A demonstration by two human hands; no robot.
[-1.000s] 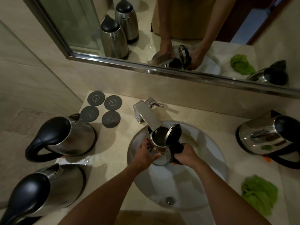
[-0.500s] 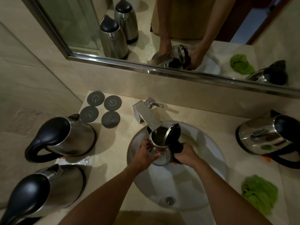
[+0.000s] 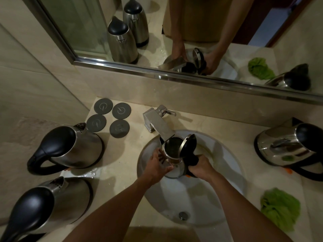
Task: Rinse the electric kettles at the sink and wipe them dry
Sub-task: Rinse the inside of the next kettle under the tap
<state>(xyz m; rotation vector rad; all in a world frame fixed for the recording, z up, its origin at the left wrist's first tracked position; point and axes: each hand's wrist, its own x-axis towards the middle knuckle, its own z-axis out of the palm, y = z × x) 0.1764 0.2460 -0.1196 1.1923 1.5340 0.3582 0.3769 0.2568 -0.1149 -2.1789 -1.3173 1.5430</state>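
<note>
A steel kettle (image 3: 174, 167) with its black lid flipped open is held upright over the white sink (image 3: 225, 172), its mouth right under the square faucet (image 3: 158, 124). My right hand (image 3: 201, 167) grips its black handle. My left hand (image 3: 158, 165) rests against the kettle's steel side, fingers wrapped partly around the body. Two closed kettles (image 3: 73, 147) (image 3: 52, 205) stand on the counter at the left. A third closed kettle (image 3: 286, 147) stands at the right.
Several dark round kettle bases (image 3: 111, 119) lie at the back left of the counter. A green cloth (image 3: 279, 208) lies at the sink's right. A puddle (image 3: 87, 173) wets the counter between the left kettles. A mirror (image 3: 174, 32) runs along the back wall. The drain (image 3: 182, 215) is near me.
</note>
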